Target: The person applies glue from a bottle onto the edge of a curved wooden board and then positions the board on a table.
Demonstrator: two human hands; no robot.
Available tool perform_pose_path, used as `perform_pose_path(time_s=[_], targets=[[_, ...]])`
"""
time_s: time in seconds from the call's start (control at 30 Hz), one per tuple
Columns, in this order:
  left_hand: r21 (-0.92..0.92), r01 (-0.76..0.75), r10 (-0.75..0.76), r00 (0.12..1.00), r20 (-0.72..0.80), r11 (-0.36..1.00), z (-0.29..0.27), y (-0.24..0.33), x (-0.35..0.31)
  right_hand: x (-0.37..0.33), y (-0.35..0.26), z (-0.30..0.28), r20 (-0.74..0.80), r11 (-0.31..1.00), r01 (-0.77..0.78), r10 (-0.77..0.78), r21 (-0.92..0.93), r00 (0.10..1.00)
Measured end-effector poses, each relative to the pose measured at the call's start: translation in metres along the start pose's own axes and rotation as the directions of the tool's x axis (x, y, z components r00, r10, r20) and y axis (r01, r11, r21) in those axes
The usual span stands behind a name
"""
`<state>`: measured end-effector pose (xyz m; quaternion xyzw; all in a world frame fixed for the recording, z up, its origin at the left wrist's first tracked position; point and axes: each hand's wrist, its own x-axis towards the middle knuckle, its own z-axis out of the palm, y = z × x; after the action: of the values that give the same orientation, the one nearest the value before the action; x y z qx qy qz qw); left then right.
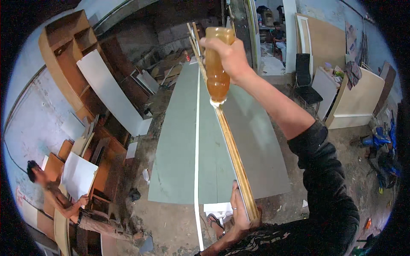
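**woodnoob:** What's going on at the near end here?

**panelguy:** Closest in, the left hand [240, 209] is wrapped around the near end of a bundle of thin wooden strips [232, 147], standing them on edge so the narrow top faces up. Fingers curled snug around the stack, a ring showing on one.

**woodnoob:** And up from that grip?

**panelguy:** The strips run away from the holding hand, across a big grey-green board [179, 158] lying flat underneath, with a white strip [197, 141] beside them. Far along from the left hand's hold, the right hand [228, 53] is closed around an upturned plastic bottle [215, 68] of amber glue, nozzle down and touching the strip edge.

**woodnoob:** So what stage is it?

**panelguy:** I'd say laying glue along the edges. Can't make out a bead on the wood, so no telling how much is covered. Next bit probably needs steady squeeze and the nozzle kept centred on that narrow edge, with the near hand stopping the stack from splaying.

**woodnoob:** The glue?

**panelguy:** Honey-coloured, translucent, whitish at the tip.
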<state>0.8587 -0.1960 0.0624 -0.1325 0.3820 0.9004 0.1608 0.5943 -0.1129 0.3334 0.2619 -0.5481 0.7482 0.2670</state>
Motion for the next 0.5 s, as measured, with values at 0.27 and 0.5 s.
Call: perform_pose_path(time_s=[0.27, 0.5], targets=[[-0.116, -0.193, 0.208, 0.97, 0.13, 0.974, 0.001, 0.006, -0.002, 0.016, -0.002, 0.011, -0.061, 0.996, -0.007, 0.012, 0.087, 0.998], [0.685, -0.723, 0.908, 0.343, 0.242, 0.09, -0.047, -0.062, 0.057, 0.051, 0.002, -0.002, -0.167, 0.978, 0.099, -0.068, 0.185, 0.984]])
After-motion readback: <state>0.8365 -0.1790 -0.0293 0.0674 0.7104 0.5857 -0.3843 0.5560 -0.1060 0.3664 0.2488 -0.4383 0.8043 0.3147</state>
